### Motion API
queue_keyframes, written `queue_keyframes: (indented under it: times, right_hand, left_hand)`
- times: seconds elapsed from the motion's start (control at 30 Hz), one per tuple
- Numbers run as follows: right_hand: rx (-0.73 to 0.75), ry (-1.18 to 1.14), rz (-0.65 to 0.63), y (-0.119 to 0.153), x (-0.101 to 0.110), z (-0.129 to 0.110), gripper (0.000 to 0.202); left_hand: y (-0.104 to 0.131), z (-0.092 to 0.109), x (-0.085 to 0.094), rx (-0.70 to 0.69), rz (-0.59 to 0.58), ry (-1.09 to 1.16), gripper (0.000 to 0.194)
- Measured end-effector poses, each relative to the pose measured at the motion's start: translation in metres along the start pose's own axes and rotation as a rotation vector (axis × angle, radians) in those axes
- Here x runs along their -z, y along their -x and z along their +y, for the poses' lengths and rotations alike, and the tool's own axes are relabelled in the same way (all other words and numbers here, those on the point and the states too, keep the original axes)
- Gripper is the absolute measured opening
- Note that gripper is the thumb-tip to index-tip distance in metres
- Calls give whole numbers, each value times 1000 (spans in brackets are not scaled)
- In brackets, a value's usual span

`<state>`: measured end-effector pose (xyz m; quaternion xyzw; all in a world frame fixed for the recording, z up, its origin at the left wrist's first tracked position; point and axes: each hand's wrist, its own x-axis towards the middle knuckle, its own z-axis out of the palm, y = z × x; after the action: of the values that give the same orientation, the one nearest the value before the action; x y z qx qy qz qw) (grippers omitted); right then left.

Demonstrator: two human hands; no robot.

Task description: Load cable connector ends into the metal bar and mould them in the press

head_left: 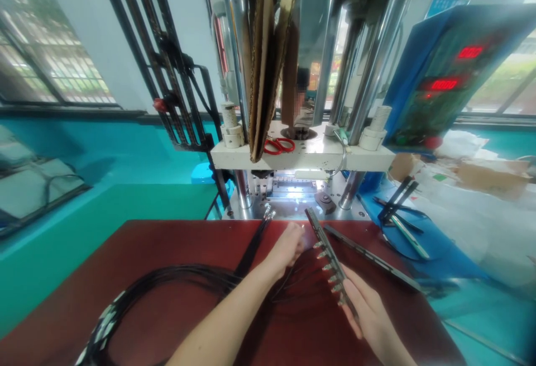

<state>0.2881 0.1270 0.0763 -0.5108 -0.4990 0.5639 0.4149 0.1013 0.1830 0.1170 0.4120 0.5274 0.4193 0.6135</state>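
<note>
My right hand (366,307) grips the near end of a long dark metal bar (327,251), held tilted above the table. Several small metallic connector ends stick out from the bar's left side, with thin dark cables trailing from them. Just left of the bar, my left hand (288,246) has its fingers curled together. A small pale tip shows at its fingers, and what they pinch is too small to make out. A second dark metal bar (372,257) lies on the table to the right. A bundle of black cables (253,243) with shiny ends lies left of my left hand.
A press machine with a white platen (305,159) stands behind the dark red table (167,243). Red-handled scissors (279,145) and cardboard (268,64) rest on it. Coiled black cable (125,299) lies at left. A blue control box (452,75) and white bags (494,204) are at right.
</note>
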Motion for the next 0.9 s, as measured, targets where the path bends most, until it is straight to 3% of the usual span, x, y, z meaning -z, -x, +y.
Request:
queue_keyframes:
  times: [0.1, 0.2, 0.6, 0.73, 0.9]
  right_hand:
    - [18, 4, 25, 1, -1, -3, 59]
    - [40, 32, 14, 1, -1, -4, 61]
    - [19, 56, 1, 3, -4, -9, 61]
    - [82, 115, -6, 2, -8, -6, 56]
    - [128, 234, -108, -2, -3, -18, 48]
  left_hand:
    - [-1, -7, -5, -50, -27, -5, 18]
    - [-2, -11, -8, -15, -68, -44, 17]
    - [-8, -10, -4, -171, -2, -62, 21]
    - [-15, -16, -3, -207, 4, -47, 18]
    - [-5, -15, 5, -200, 12, -46, 23]
